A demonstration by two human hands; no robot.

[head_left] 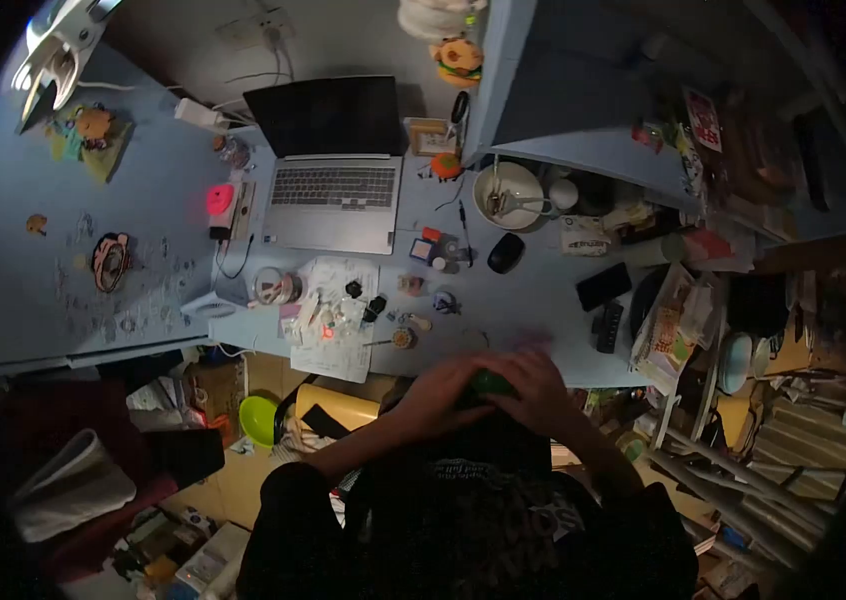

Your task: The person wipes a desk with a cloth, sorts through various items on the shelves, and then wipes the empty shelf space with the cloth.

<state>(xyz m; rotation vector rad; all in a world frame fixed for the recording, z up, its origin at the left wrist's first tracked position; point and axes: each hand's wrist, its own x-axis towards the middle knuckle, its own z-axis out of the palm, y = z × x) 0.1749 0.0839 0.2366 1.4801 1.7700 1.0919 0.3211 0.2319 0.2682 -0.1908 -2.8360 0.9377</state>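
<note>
Close to my chest, at the desk's front edge, both hands are curled around a dark green rounded object (488, 384). My left hand (438, 396) is closed on its left side and my right hand (535, 392) on its right. Fingers cover most of it, so its kind does not show. Just beyond my hands on the desk (533, 345) lie a small round brown item (403, 338) and a small blue-and-white item (446, 301).
An open laptop (333, 195) stands at the back left, with papers (333, 345) in front of it. A black mouse (506, 253), a phone (603, 287) and a bowl with utensils (509, 195) are to the right. A lamp (61, 45) hangs at the upper left.
</note>
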